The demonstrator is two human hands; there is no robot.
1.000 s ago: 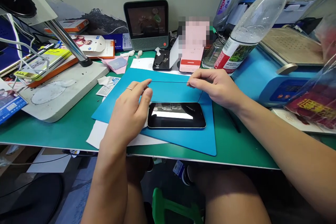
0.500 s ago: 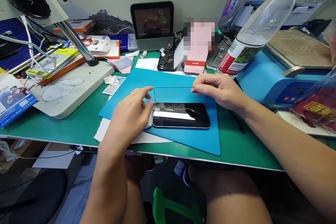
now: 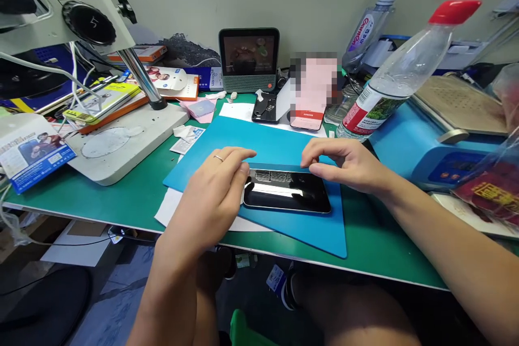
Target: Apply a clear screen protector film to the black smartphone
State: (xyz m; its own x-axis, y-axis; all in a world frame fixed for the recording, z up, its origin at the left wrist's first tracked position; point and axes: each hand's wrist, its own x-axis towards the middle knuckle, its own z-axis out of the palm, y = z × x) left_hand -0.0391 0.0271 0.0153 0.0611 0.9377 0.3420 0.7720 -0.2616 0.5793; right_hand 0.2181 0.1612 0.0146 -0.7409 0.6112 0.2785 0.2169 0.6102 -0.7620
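Observation:
A black-screened smartphone lies face up on a blue mat, with bright reflections across its glass. Along its far long edge is a thin, clear screen protector with a dark border, tilted and seen almost edge-on. My left hand, a ring on one finger, has its thumb and index finger at the protector's left end. At the right end, my right hand pinches it between thumb and curled fingers. Whether the protector touches the phone I cannot tell.
Behind the mat stand a small display, a black phone and a pink-screened phone. A red-capped bottle leans at right beside a blue machine. At left is a microscope stand's base.
The protector has come down towards the phone's far edge and tilted to nearly edge-on. Both hands have moved with it. The whole view has shifted a little.

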